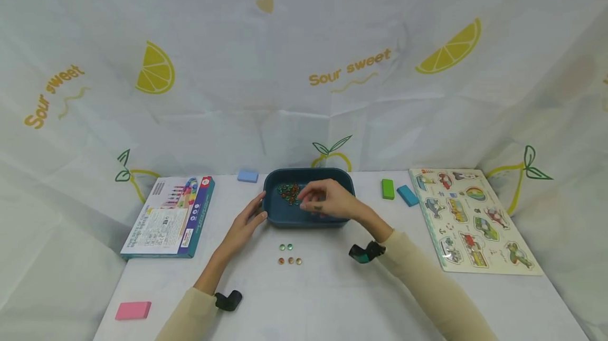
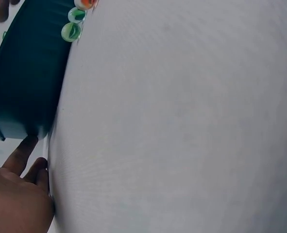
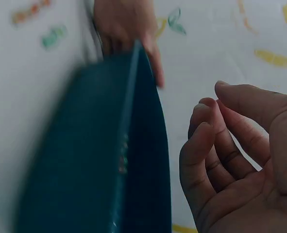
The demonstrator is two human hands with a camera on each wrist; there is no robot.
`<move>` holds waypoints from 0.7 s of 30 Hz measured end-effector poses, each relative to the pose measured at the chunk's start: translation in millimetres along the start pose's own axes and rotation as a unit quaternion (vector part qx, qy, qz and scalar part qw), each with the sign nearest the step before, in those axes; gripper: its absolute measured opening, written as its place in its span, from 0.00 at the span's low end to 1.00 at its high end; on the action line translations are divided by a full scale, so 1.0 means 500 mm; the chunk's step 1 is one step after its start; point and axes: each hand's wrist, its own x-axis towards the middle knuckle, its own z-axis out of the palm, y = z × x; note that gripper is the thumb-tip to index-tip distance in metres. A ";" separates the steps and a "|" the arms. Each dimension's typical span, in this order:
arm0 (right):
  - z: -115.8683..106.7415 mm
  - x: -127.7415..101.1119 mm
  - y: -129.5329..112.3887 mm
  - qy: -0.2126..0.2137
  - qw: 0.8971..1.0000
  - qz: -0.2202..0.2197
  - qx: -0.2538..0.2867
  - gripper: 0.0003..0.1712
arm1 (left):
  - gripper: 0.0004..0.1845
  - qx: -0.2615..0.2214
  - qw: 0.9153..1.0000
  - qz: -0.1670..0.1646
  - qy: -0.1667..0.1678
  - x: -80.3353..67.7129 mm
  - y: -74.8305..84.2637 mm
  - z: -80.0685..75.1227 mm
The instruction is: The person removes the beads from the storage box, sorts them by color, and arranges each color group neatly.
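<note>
A dark teal tray (image 1: 309, 220) stands in the middle of the table, with several green and orange glass marbles (image 1: 288, 191) at its left inside. My left hand (image 1: 242, 230) touches the tray's left end with its fingers extended, thumb near the front corner. Over the tray's right half hovers my right hand (image 1: 330, 199). In the right wrist view its fingers (image 3: 196, 160) are loosely bent, the thumb close to the index fingertip, and nothing shows between them. In front of the tray lie two green marbles (image 1: 290, 247) and, nearer, a row of three orange marbles (image 1: 291, 261).
A boxed set (image 1: 166, 217) lies at left, a wooden picture puzzle board (image 1: 475, 225) at right. A light blue block (image 1: 248, 176) is behind left, green (image 1: 387, 189) and blue (image 1: 408, 195) blocks right of the tray, a pink block (image 1: 133, 310) front left.
</note>
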 end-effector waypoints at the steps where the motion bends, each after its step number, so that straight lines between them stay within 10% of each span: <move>1: -0.014 0.017 0.003 0.005 1.000 0.009 0.003 0.14 | 0.32 -0.001 1.000 -0.001 0.001 0.000 0.000 0.000; 21: -0.021 0.166 0.102 -0.013 0.986 0.111 -0.124 0.13 | 0.32 -0.014 1.000 0.011 -0.004 -0.003 0.002 0.001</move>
